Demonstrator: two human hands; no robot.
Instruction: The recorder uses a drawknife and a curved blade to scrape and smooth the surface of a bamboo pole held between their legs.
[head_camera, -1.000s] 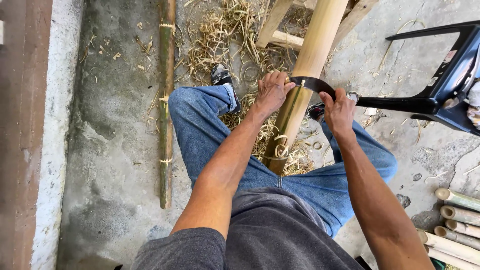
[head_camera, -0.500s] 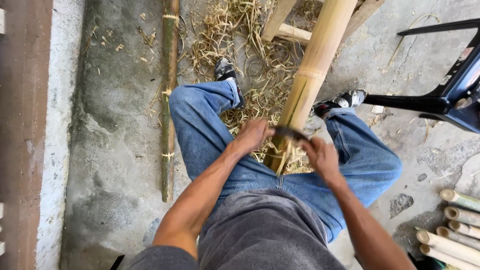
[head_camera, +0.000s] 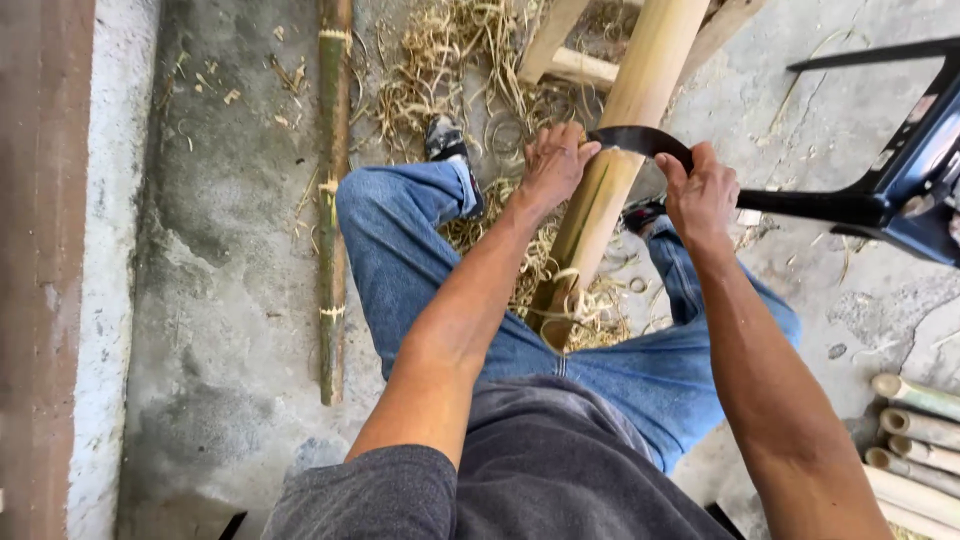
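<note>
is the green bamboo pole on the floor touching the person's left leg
No, the green bamboo pole lies apart on the concrete floor, with a bare strip between it and the left leg.

A green bamboo stalk (head_camera: 333, 200) lies on the concrete floor (head_camera: 220, 300). 1 black chair (head_camera: 880, 190) stands right; cut bamboo poles (head_camera: 915, 440) are stacked below it.
</note>
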